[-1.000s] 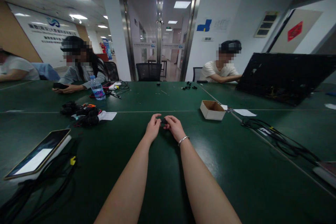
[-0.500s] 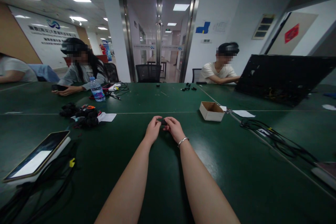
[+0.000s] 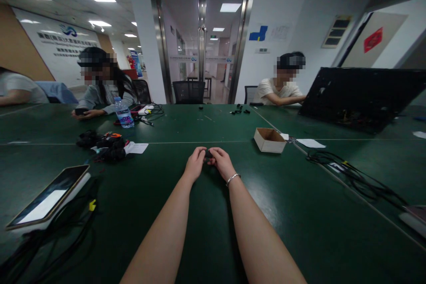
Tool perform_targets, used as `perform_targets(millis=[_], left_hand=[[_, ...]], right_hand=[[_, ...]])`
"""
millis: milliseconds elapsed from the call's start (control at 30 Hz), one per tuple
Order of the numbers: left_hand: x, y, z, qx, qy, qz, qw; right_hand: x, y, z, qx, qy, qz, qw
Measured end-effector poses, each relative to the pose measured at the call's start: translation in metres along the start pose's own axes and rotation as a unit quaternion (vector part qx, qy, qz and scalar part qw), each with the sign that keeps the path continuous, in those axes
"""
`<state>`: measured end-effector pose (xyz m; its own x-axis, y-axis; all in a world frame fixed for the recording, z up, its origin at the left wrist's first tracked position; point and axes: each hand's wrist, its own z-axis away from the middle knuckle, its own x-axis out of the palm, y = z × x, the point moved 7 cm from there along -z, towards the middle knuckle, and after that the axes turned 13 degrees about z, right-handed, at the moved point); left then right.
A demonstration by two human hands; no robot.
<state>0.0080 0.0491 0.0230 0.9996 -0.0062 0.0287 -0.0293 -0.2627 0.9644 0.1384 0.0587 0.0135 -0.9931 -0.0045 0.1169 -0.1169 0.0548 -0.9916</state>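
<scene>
A small black piece (image 3: 208, 154) sits between my two hands over the middle of the green table (image 3: 213, 213); its kind is too small to make out. My right hand (image 3: 221, 162), with a silver bracelet (image 3: 233, 179) at the wrist, pinches it between thumb and fingers. On the other side, my left hand (image 3: 195, 162) has its fingers closed against the piece's left end. Part of the piece is covered by the fingers. To the right of the hands stands an open cardboard box (image 3: 269, 145).
Left lie a tablet (image 3: 49, 197), black cables, a dark tangled bundle (image 3: 106, 145) and a water bottle (image 3: 124, 113). Small black pieces (image 3: 239, 110) lie at the far side. A large black panel (image 3: 362, 100) and coiled cables (image 3: 353, 173) are right. People sit across the table.
My left fingers have come in closer around the black piece, which stays between both hands. The view has shifted very slightly. The person at the left has moved their hands a little.
</scene>
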Motion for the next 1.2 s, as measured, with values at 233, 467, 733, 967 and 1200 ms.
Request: perform_targets(millis=[233, 467, 733, 967, 1200], left_hand=[[-0.002, -0.009, -0.002, -0.019, 0.019, 0.028, 0.999], [-0.005, -0.005, -0.003, -0.002, 0.032, 0.01, 0.999], [-0.004, -0.008, -0.004, -0.009, 0.019, 0.008, 1.0], [-0.002, -0.013, -0.005, -0.026, 0.005, 0.025, 0.999], [-0.003, -0.009, -0.004, -0.026, 0.016, 0.021, 0.999]], right_hand=[[0.0, 0.001, -0.002, 0.005, 0.001, 0.002, 1.0], [0.001, 0.0, 0.0, 0.006, -0.003, -0.002, 1.0], [0.0, 0.001, -0.002, 0.004, -0.008, 0.003, 1.0], [0.002, -0.001, 0.0, 0.004, -0.019, -0.009, 1.0], [0.0, -0.001, 0.002, 0.018, -0.02, -0.03, 0.999]])
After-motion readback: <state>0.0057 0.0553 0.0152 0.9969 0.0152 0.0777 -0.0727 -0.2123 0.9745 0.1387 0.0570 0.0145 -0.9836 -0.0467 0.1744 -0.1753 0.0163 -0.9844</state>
